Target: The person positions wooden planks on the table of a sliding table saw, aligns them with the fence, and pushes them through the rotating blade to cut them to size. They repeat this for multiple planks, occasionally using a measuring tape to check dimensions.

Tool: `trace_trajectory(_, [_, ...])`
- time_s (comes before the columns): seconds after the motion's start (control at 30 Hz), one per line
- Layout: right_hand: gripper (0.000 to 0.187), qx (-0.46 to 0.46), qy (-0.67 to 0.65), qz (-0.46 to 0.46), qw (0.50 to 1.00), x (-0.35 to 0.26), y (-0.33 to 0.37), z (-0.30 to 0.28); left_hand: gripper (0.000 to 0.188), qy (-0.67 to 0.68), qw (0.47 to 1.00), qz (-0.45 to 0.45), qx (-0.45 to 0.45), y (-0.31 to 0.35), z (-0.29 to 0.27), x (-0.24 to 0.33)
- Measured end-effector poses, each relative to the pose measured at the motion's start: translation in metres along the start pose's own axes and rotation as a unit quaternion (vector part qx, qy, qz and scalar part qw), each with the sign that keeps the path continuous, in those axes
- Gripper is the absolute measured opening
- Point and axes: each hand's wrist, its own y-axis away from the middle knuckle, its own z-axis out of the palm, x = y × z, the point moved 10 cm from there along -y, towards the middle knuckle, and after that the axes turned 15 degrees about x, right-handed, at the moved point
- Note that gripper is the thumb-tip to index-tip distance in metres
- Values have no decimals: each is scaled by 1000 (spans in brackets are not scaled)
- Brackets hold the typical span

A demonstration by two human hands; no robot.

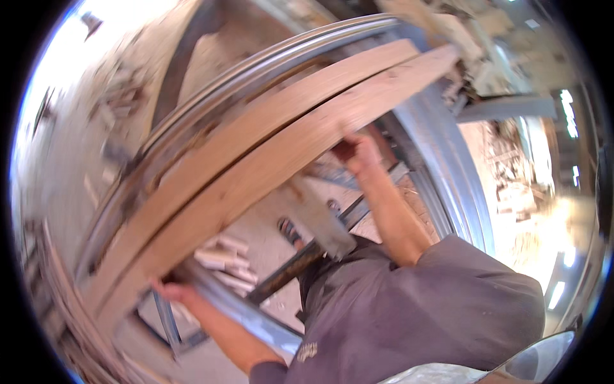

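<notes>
Two long planed wooden boards stretch side by side from lower left to upper right, a dark narrow gap between them. My right hand [358, 152] grips the near edge of the closer wooden board [281, 160], thumb at the edge and fingers curled beneath. Toward that board's left end, my left hand [176, 293] holds the same edge, its fingers partly hidden underneath. Beyond the gap, the farther wooden board [256, 125] is touched by neither hand. Motion blurs the boards' left ends.
Metal rails [281, 51] run behind the boards, and a wide grey metal beam [448, 166] stands at the right. Below lies a pile of wood offcuts [224, 259]. A dark crossbar [281, 278] passes near my body. More wood scraps [121, 96] litter the floor at far left.
</notes>
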Motion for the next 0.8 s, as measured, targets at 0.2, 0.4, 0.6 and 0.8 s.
trace_trajectory(0.2, [41, 3, 78, -30, 997, 15, 12, 22, 67, 17, 998, 46, 25, -12, -10, 15])
trace_trajectory(0.4, [45, 1, 148, -56, 987, 9, 19, 33, 79, -42, 991, 71, 107, 17, 15, 22])
trace_trajectory(0.6, [48, 31, 204, -81, 975, 12, 2, 30, 73, -184, 969, 149, 76, 76, 53, -20])
trace_trajectory(0.8, [60, -29, 354, -100, 930, 0, 10, 28, 67, -289, 930, 216, 68, 149, 60, -52])
